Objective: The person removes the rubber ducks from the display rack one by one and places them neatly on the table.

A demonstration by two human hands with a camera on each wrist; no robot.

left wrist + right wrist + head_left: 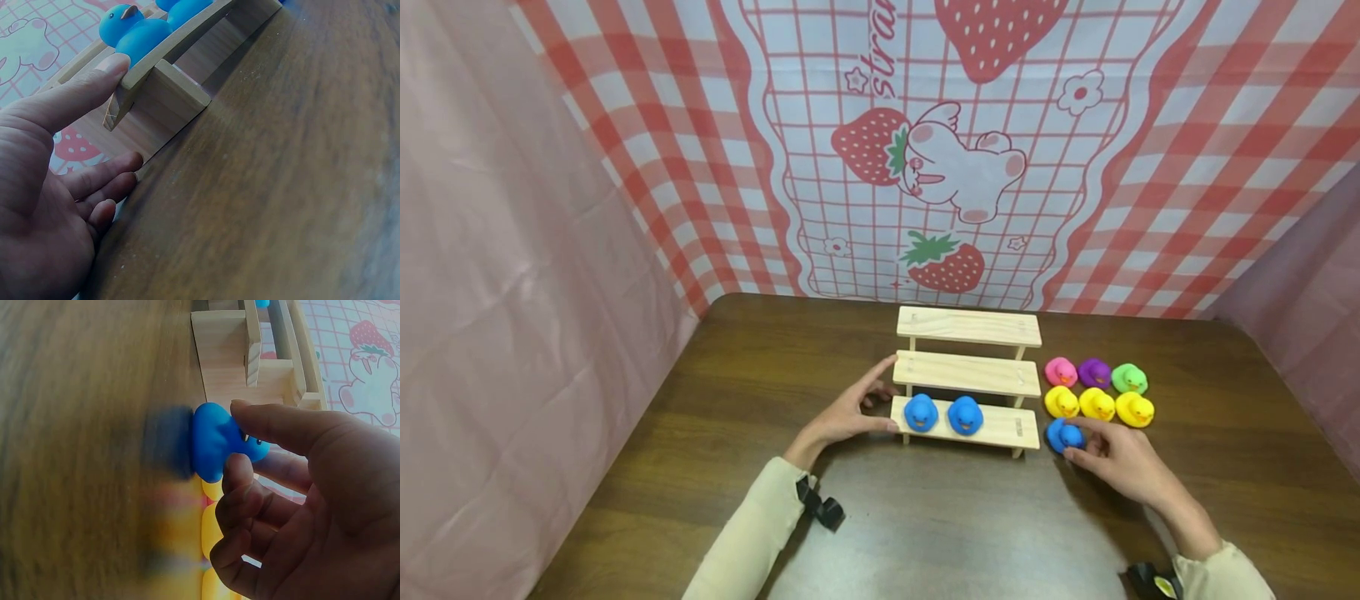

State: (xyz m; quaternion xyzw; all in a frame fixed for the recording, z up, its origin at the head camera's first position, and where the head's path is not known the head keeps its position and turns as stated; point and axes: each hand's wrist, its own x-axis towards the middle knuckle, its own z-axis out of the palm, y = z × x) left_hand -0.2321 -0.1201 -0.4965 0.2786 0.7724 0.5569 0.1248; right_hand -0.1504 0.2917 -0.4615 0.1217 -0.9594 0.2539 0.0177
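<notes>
A three-tier wooden display stand (967,374) is on the table, with two blue rubber ducks (921,413) (966,416) sitting side by side on its lowest tier. My left hand (848,410) is at the stand's left end, thumb on the lowest tier's edge and index finger reaching toward the middle tier. In the left wrist view its other fingers are loosely bent beside the stand's leg. Right of the stand, my right hand (1122,460) pinches a third blue rubber duck (215,440) between thumb and fingers, close to the tabletop.
Behind the right hand, three yellow ducks (1097,404) stand in a row. Beyond them is a row with a pink duck (1061,372), a purple duck (1094,372) and a green duck (1130,379). A strawberry-print cloth (925,167) hangs at the table's back edge.
</notes>
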